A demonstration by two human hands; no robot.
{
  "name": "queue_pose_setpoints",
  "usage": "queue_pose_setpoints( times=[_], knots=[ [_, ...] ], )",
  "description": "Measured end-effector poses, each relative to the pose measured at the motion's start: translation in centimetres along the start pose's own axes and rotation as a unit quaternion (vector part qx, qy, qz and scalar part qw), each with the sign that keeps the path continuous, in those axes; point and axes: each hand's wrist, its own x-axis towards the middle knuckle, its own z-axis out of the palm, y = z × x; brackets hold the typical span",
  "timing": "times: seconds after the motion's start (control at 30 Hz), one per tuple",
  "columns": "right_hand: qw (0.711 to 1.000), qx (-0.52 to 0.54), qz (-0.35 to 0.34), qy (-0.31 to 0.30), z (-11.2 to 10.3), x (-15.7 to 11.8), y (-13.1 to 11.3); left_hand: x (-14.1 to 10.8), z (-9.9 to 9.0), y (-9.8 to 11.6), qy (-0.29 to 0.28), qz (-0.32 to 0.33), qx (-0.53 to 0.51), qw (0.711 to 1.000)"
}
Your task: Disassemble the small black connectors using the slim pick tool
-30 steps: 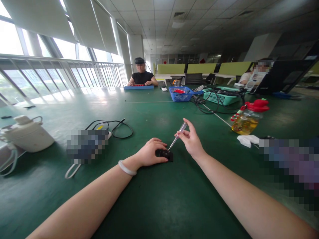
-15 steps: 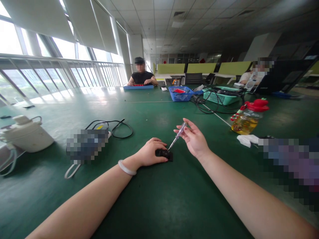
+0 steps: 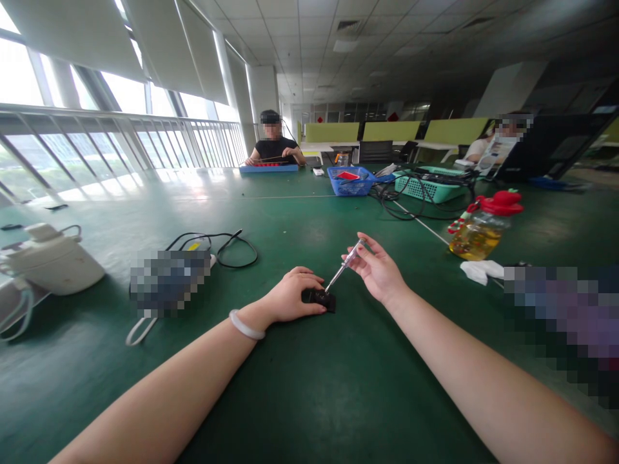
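A small black block-like part point(image 3: 319, 297) lies on the green tabletop point(image 3: 309, 386); its exact kind is too small to make out. My left hand point(image 3: 293, 296) is closed around its left side, fingers over the far edge and thumb along the near one. In my right hand point(image 3: 380, 270) is a screwdriver point(image 3: 344, 265) with a clear handle and a thin metal shaft. It slants down to the left, and its tip meets the top of the black part. Thumb and fingers pinch the handle near its upper end.
To the left stand a white device point(image 3: 53, 258) and a looped black cable point(image 3: 236, 251). A bottle with a red lid point(image 3: 478, 225) is at right. Farther back are a blue basket point(image 3: 351, 183), a green basket point(image 3: 425, 187) and a person point(image 3: 275, 149) working across the table.
My right fingers have shifted slightly on the screwdriver handle, its tip staying on the black part. My left hand keeps its place. The person opposite has raised one hand a little.
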Motion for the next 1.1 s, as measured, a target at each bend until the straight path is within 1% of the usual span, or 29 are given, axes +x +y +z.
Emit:
queue_pose_setpoints(
  times=[0.07,0.2,0.4,0.67,0.9,1.0,1.1],
  knots=[
    [1.0,0.003,0.001,0.002,0.0,0.0,0.0,0.0,0.0,0.0,-0.002,-0.002,0.001,1.0],
    [1.0,-0.01,-0.015,-0.014,0.2,-0.2,-0.2,0.0,0.1,-0.1,-0.004,-0.002,0.002,1.0],
    [0.992,-0.104,-0.067,-0.039,0.9,-0.7,-0.8,0.0,0.1,-0.1,-0.006,0.001,0.005,1.0],
    [0.965,-0.183,-0.176,-0.07,1.5,-1.5,-0.5,0.0,0.2,-0.3,-0.002,0.0,0.003,1.0],
    [0.94,-0.232,-0.239,-0.073,2.3,-2.7,-0.3,0.0,0.3,-0.5,0.003,0.0,0.001,1.0],
    [0.936,-0.242,-0.247,-0.071,2.4,-2.8,-0.2,0.0,0.4,-0.5,0.002,0.0,0.001,1.0],
    [0.944,-0.234,-0.227,-0.043,2.3,-2.5,-0.2,0.0,0.3,-0.4,0.001,0.002,0.002,1.0]
  ],
)
